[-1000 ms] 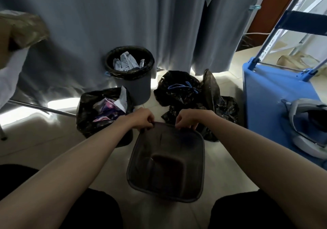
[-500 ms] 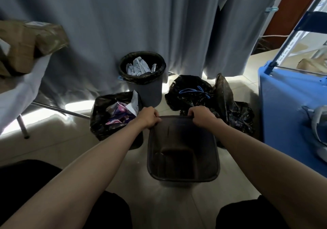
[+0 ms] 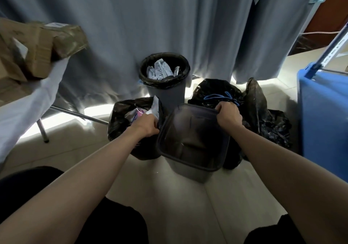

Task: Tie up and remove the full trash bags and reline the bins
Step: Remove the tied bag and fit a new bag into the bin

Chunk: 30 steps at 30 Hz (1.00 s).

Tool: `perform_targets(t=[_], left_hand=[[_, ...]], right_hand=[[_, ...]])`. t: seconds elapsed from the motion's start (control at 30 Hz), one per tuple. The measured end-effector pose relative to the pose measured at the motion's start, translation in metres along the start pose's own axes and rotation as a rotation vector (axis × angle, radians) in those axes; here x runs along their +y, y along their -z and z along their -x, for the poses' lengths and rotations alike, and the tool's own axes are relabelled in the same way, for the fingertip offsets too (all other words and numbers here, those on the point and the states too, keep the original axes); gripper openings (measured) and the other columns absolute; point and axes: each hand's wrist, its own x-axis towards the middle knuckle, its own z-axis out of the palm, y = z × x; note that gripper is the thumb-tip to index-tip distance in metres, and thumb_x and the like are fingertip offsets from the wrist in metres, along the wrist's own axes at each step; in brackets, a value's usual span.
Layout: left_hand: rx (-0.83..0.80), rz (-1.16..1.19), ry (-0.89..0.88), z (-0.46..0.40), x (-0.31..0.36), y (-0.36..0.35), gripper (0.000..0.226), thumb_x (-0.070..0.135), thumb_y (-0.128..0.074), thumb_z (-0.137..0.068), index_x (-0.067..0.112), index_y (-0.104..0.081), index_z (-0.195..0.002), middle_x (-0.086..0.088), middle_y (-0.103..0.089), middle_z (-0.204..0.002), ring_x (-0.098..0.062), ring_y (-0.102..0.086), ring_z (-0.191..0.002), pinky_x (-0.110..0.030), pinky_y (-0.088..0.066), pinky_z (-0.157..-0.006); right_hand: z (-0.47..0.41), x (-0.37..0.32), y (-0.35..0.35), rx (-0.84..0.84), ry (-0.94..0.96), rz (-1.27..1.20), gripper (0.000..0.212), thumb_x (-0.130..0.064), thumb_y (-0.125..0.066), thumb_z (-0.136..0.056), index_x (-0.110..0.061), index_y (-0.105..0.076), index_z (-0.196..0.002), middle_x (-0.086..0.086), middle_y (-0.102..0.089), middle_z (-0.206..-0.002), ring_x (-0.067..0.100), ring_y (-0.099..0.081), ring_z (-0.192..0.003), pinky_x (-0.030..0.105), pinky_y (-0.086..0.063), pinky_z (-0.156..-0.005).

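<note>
Relining seems to be the step in hand: the square bin (image 3: 194,140) stands near, on the pale tiled floor (image 3: 169,206), with a thin liner already inside. The right hand (image 3: 228,114) grasps its far rim; the left hand (image 3: 147,126) pinches the left rim. Next, I think, the liner edge needs folding over all around. A full round bin (image 3: 164,80) waits far, by the grey curtain (image 3: 169,17), and tied black bags (image 3: 216,93) lie at right.

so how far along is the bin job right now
Done: a tied black bag with blue drawstrings lies behind the square bin. In hand: the right hand and left hand grip that bin's rim, apparently fitting a liner. Left: the open full bag beside it needs tying, and the round bin is still full.
</note>
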Motion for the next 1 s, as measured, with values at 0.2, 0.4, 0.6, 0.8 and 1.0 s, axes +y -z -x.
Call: perform_targets(t=[0.2,0.4,0.6,0.8,1.0], left_hand=[[-0.075,-0.017,-0.032,-0.007,-0.005,0.002,0.007,0.024,-0.071,-0.081,0.019,-0.067,-0.079,0.003,-0.06,-0.085,-0.015,-0.056,-0.09,-0.023,-0.038,-0.072],[-0.163,-0.006,-0.038,-0.002,0.001,0.007,0.011,0.024,-0.07,-0.082,0.016,-0.071,-0.089,0.003,-0.063,-0.086,-0.015,-0.058,-0.091,-0.023,-0.042,-0.075],[-0.202,-0.08,-0.041,0.005,0.001,0.007,0.013,0.012,-0.073,-0.076,0.02,-0.064,-0.074,0.003,-0.062,-0.077,-0.016,-0.06,-0.086,-0.025,-0.044,-0.071],[-0.101,-0.237,0.009,-0.006,0.034,0.024,0.06,0.026,-0.071,-0.077,0.004,-0.053,-0.13,-0.015,-0.059,-0.118,-0.03,-0.061,-0.099,-0.037,-0.052,-0.081],[0.096,-0.191,-0.155,-0.037,0.105,0.038,0.026,0.032,-0.061,-0.082,0.015,-0.064,-0.101,-0.013,-0.06,-0.112,-0.035,-0.059,-0.104,-0.044,-0.05,-0.088]], right_hand=[[0.006,0.016,0.008,-0.078,-0.035,-0.191,0.048,0.003,-0.052,-0.085,-0.008,-0.051,-0.131,0.017,-0.053,-0.124,0.033,-0.052,-0.115,0.037,-0.045,-0.091],[0.038,0.029,0.022,-0.361,-0.317,-0.087,0.036,-0.031,-0.061,-0.09,0.001,-0.059,-0.105,0.018,-0.065,-0.096,0.028,-0.065,-0.065,0.025,-0.05,-0.043],[0.045,0.031,0.015,-0.451,-0.195,-0.064,0.034,-0.016,-0.057,-0.09,-0.001,-0.06,-0.12,0.018,-0.066,-0.117,0.03,-0.065,-0.097,0.029,-0.048,-0.067],[0.043,0.035,0.026,-0.608,-0.306,-0.203,0.036,-0.032,-0.059,-0.093,-0.001,-0.058,-0.111,0.023,-0.071,-0.095,0.035,-0.071,-0.066,0.037,-0.059,-0.051],[0.0,0.061,0.037,-0.284,-0.362,-0.148,0.039,-0.036,-0.05,-0.092,0.0,-0.061,-0.104,0.02,-0.066,-0.101,0.036,-0.072,-0.06,0.047,-0.062,-0.06]])
